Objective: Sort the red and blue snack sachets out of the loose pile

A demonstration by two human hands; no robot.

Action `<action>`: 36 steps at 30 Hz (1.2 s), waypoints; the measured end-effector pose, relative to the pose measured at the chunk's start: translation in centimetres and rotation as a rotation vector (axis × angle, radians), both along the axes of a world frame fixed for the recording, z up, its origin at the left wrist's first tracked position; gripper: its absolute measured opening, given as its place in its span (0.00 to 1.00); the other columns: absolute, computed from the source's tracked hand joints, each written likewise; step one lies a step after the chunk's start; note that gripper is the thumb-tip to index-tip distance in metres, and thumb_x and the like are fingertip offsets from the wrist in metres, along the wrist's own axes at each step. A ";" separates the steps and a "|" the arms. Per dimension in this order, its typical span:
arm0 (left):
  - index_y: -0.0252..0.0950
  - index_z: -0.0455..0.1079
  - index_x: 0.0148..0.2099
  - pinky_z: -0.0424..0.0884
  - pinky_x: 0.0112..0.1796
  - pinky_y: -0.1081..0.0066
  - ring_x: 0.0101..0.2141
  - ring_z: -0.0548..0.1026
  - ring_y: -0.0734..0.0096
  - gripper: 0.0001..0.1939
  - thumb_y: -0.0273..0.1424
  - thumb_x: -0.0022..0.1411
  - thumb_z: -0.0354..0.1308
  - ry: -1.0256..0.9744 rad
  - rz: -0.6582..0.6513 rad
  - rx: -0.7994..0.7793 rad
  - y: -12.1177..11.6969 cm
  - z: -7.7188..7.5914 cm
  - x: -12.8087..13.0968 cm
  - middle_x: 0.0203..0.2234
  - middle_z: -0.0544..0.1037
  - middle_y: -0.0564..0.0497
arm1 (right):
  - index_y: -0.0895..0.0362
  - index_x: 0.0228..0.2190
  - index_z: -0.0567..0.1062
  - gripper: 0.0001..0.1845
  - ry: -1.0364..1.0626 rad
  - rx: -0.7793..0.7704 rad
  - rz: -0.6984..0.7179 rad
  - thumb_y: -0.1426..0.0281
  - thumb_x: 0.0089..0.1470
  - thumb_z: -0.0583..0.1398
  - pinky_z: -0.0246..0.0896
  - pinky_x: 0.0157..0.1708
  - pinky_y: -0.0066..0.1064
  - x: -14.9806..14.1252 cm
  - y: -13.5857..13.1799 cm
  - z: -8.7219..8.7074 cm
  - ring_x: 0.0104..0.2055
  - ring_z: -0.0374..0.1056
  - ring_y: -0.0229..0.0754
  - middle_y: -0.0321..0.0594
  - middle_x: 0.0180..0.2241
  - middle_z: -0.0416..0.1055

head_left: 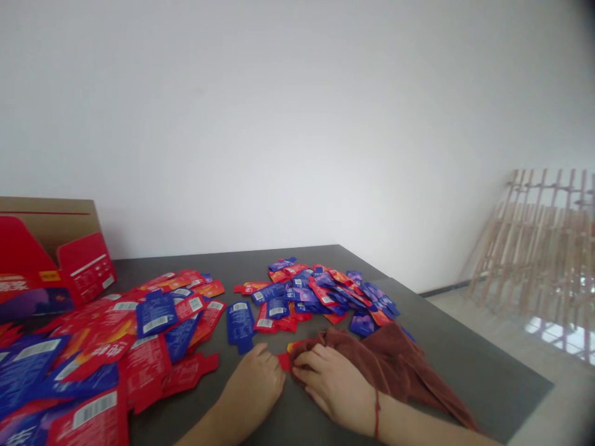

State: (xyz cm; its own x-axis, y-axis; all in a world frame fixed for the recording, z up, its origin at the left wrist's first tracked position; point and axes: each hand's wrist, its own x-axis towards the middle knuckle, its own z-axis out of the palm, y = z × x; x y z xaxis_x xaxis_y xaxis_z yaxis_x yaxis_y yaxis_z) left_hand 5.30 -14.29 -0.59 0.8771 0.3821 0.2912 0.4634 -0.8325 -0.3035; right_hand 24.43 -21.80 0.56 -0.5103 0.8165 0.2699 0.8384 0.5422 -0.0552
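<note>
My left hand (256, 385) is closed at the table's near middle, its fingers curled on one end of a red sachet (284, 362). The sachet lies flat, and most of it is hidden by my hands and a brown cloth (395, 362). On the right, my right hand (333, 385) has its fingers bent around a bunched edge of that cloth, over the sachet's other end. A blue sachet (240, 322) with a barcode lies just beyond my left hand.
A large spread of red and blue sachets (144, 356) covers the left side. A smaller pile (320, 291) sits at the back middle. An open red carton (88, 266) stands at the far left. Wooden racks (543, 248) lean beyond the table's (493, 384) right edge.
</note>
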 end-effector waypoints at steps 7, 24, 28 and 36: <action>0.35 0.74 0.30 0.63 0.46 0.60 0.29 0.74 0.66 0.08 0.24 0.62 0.57 0.011 -0.001 0.015 0.2 0.0 0.5 0.25 0.79 0.51 | 0.56 0.47 0.72 0.15 0.043 0.015 -0.329 0.76 0.61 0.52 0.60 0.47 0.37 4.8 -0.9 0.1 0.45 0.62 0.45 0.42 0.46 0.68; 0.35 0.74 0.31 0.64 0.44 0.59 0.30 0.74 0.65 0.09 0.24 0.63 0.55 0.030 0.012 -0.004 0.4 -0.2 0.2 0.26 0.78 0.50 | 0.51 0.49 0.70 0.17 0.097 -0.044 -0.128 0.75 0.59 0.53 0.57 0.49 0.36 3.9 -2.4 0.6 0.47 0.61 0.44 0.38 0.47 0.67; 0.35 0.74 0.30 0.64 0.45 0.60 0.30 0.75 0.65 0.09 0.24 0.63 0.55 0.017 0.022 -0.002 0.6 -0.2 0.6 0.26 0.79 0.50 | 0.56 0.45 0.73 0.15 0.120 0.022 -0.340 0.76 0.60 0.52 0.60 0.47 0.36 4.9 -0.4 0.1 0.44 0.63 0.45 0.44 0.44 0.67; 0.35 0.73 0.30 0.64 0.43 0.59 0.29 0.73 0.65 0.10 0.23 0.63 0.53 -0.028 0.011 0.007 0.7 -0.5 -0.2 0.24 0.77 0.51 | 0.59 0.39 0.74 0.10 0.028 0.022 -0.057 0.75 0.56 0.55 0.61 0.45 0.35 -2.0 3.1 -0.1 0.43 0.63 0.45 0.44 0.40 0.70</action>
